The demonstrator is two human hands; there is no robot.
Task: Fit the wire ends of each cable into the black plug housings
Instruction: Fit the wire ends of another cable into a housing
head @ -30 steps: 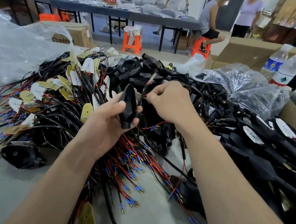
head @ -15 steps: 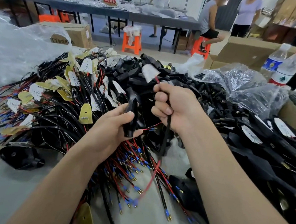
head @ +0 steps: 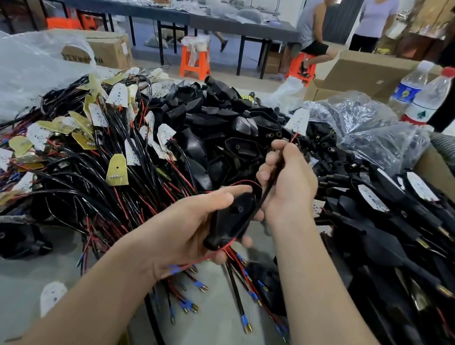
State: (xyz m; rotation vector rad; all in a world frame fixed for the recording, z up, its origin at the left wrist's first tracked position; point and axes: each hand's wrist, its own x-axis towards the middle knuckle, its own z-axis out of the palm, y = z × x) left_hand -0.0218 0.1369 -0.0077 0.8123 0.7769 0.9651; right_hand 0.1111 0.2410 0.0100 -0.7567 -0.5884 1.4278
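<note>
My left hand [head: 186,230] grips a black plug housing [head: 232,220] at the centre, its flat face turned up. A red wire runs out of the housing's lower end across my left palm. My right hand [head: 289,187] holds a black cable [head: 268,188] just above the housing; the cable's white tag [head: 299,121] sticks up beyond my fingers. A heap of loose black housings [head: 211,125] lies behind my hands. Tangled black and red cables [head: 85,174] with blue-sleeved terminals spread to the left and below.
Clear plastic bags [head: 365,130] of black parts lie at right, with two water bottles [head: 422,94] behind them. Assembled plugs with tags [head: 399,232] fill the right side. A single housing [head: 11,236] lies at left on the grey table. People sit and stand in the background.
My left hand lowered and turned the housing so that its flat face shows. My right hand pulled the cable up and to the right, and its wire now trails from the housing's lower end.
</note>
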